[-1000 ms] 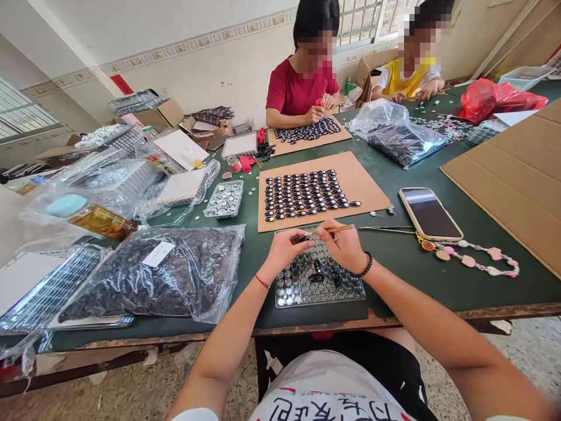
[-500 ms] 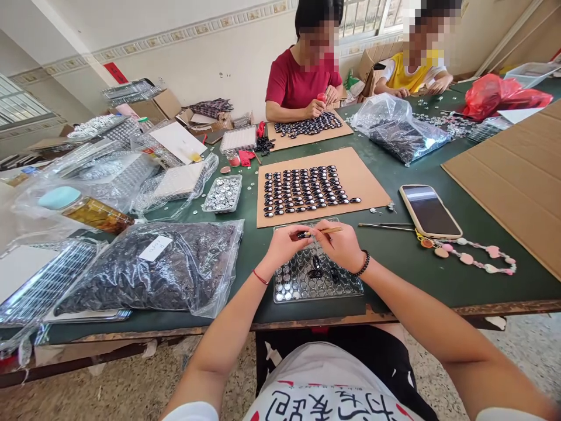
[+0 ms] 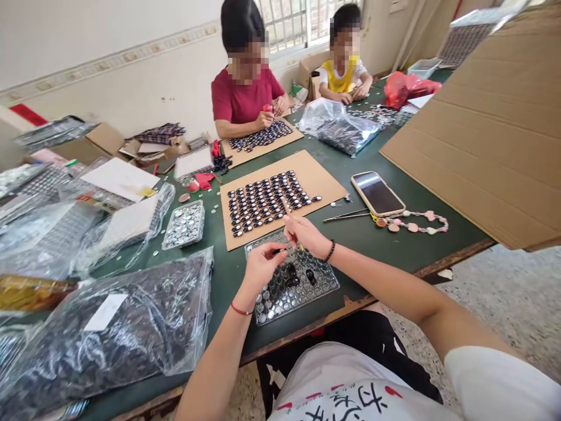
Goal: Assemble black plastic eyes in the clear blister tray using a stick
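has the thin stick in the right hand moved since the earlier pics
Yes: in the right hand, the thin stick has swung up and leftward; its end pointed right, below the row-covered cardboard, and now shows against it.

Rows of glossy black pieces (image 3: 268, 202) with whitish ovals pattern the tan cardboard sheet (image 3: 318, 180); dark green tabletop (image 3: 394, 247) surrounds it. On the sheet's near side, a clear tray (image 3: 316, 292) repeats small circles. Right of the sheet: a phone (image 3: 377, 193) (near-black, cream-rimmed) and pink-and-white beads (image 3: 429, 216). Left of it: silvery discs (image 3: 183, 225).
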`<state>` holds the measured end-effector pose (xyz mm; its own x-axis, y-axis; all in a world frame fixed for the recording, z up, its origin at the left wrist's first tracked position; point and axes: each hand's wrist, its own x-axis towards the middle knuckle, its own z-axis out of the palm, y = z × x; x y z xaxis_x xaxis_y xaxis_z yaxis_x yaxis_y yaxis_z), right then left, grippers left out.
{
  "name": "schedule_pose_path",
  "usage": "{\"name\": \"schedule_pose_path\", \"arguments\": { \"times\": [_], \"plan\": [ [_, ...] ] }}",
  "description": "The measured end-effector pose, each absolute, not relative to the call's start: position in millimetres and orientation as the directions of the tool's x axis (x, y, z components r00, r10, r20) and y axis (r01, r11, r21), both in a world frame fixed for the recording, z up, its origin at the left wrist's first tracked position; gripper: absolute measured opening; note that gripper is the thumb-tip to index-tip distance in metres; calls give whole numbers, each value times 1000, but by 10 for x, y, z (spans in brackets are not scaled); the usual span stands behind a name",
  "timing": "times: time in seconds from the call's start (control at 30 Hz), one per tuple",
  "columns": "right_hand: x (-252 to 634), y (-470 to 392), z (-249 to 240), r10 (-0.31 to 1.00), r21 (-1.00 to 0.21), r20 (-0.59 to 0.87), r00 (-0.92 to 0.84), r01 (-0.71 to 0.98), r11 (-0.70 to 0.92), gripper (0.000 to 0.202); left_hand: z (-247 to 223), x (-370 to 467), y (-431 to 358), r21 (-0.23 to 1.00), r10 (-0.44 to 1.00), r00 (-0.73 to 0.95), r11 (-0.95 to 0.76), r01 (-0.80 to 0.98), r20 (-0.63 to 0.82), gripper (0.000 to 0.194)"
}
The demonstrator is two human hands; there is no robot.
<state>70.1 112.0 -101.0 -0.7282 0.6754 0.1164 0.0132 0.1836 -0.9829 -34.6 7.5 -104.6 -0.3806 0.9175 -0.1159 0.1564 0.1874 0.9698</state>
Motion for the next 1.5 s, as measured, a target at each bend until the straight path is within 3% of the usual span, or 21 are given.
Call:
{"name": "schedule_pose_path", "arguments": {
  "times": [0.17, 0.27, 0.47, 0.6, 0.7, 0.8, 1.0, 1.23, 1.3, 1.4, 1.5],
  "plan": [
    [676, 1159, -1018, 633, -897, 201, -748, 119, 425, 14, -1071, -448, 134, 965, 876, -473, 201, 170, -99, 44],
    [677, 1196, -1013, 595, -856, 232, -769, 129, 501, 18, -1107, -522, 170, 948, 880, -473, 182, 261, -39, 51],
    [648, 1266, -1043, 542, -909, 248, -803, 1, 416, 25, -1107, -529, 169, 905, 892, -453, 184, 383, 10, 58],
    [687, 1473, -982, 570, -901, 293, -768, -22, 434, 12, -1048, -511, 118, 910, 878, -479, 182, 373, 21, 69],
    [777, 1932, -903, 694, -832, 292, -658, 183, 524, 7, -1008, -547, 86, 890, 849, -522, 174, 421, 81, 57],
    [884, 2459, -894, 815, -764, 278, -509, 397, 509, 10, -976, -591, 54, 874, 829, -546, 173, 455, 120, 41],
    [990, 2897, -1239, 848, -688, 198, -491, 547, 477, 9, -945, -765, -13, 838, 785, -597, 208, 505, 165, 34],
    [1037, 2959, -1505, 836, -567, 203, -510, 635, 525, 18, -923, -866, -53, 641, 711, -642, 356, 680, 287, 23],
    [987, 2889, -1456, 844, -584, 285, -455, 616, 529, 22, -925, -849, -42, 633, 710, -644, 365, 683, 285, 22],
    [822, 2526, -1298, 863, -767, 356, -358, 415, 488, 37, -913, -794, -40, 647, 721, -624, 325, 689, 302, 21],
    [603, 1910, -1132, 794, -852, 323, -515, 207, 481, 49, -883, -718, -60, 679, 743, -576, 231, 697, 339, 21]
  ]
}}
